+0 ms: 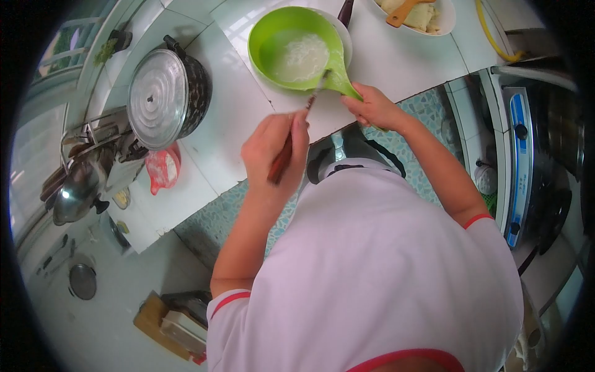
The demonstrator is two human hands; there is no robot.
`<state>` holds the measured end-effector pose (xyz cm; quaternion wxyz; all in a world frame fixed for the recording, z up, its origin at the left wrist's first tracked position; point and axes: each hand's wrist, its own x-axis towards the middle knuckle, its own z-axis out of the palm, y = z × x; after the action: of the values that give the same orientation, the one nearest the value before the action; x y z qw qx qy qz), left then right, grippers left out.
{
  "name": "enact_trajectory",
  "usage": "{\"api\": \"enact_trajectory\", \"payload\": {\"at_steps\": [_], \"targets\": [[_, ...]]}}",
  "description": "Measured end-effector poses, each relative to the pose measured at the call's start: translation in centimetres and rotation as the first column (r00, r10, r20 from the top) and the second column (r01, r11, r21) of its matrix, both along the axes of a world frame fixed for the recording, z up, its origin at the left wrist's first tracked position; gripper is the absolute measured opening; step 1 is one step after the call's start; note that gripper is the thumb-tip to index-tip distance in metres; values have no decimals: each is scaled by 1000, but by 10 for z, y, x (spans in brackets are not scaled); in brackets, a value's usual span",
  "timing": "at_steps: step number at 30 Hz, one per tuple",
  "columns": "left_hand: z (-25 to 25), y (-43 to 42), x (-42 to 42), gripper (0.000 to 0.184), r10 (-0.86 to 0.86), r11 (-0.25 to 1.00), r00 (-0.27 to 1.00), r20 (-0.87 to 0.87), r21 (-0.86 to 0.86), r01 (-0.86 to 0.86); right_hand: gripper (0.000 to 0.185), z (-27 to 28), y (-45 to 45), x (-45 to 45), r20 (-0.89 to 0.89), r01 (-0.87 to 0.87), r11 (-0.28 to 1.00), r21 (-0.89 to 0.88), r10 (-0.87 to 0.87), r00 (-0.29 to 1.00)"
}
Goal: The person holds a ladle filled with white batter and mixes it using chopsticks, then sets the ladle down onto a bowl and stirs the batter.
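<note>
A green plastic scoop (259, 46) with a white, milky content in it is over the white counter. My right hand (375, 106) is closed around the scoop's handle. In my left hand (273, 149) is a slim utensil (282, 160) with a reddish-brown handle, gripped in closed fingers. The utensil's thin end points up towards the scoop, close to where its handle joins the bowl. Its tip is too blurred to tell the kind. Partly hidden behind the scoop is a white dish (347, 46), and a dark handle (346, 12) shows beside it.
On the left stands a lidded pot (160, 99), near a red scoop (163, 168) with white powder and a rack of utensils (83, 180). A white bowl (447, 22) with pale food and a wooden spatula (403, 12) is at the top. At right is a gas stove (517, 167).
</note>
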<state>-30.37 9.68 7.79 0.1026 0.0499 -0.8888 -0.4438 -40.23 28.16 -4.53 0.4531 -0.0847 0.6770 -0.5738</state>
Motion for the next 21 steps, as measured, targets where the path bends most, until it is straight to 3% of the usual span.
{"api": "enact_trajectory", "payload": {"at_steps": [4, 8, 11, 15, 21], "targets": [[3, -4, 3, 14, 56, 991, 998, 37, 121, -60, 19, -1, 1, 1, 12, 25, 999, -24, -25, 1000], [-11, 1, -5, 6, 1, 999, 996, -93, 34, 2, 20, 1, 0, -2, 2, -12, 1000, -7, 12, 1000], [-39, -10, -26, 7, 22, 998, 999, -46, 53, -20, 20, 1, 0, -1, 23, -15, 1000, 1, 15, 1000], [-21, 0, -12, 10, 58, 988, 991, -122, 150, -40, 17, 8, -2, -1, 54, 14, 1000, -14, -13, 998], [-38, -1, -20, 15, 66, 987, 998, -26, 145, -61, 20, 0, -1, 0, 41, 2, 1000, 0, -2, 999]]}}
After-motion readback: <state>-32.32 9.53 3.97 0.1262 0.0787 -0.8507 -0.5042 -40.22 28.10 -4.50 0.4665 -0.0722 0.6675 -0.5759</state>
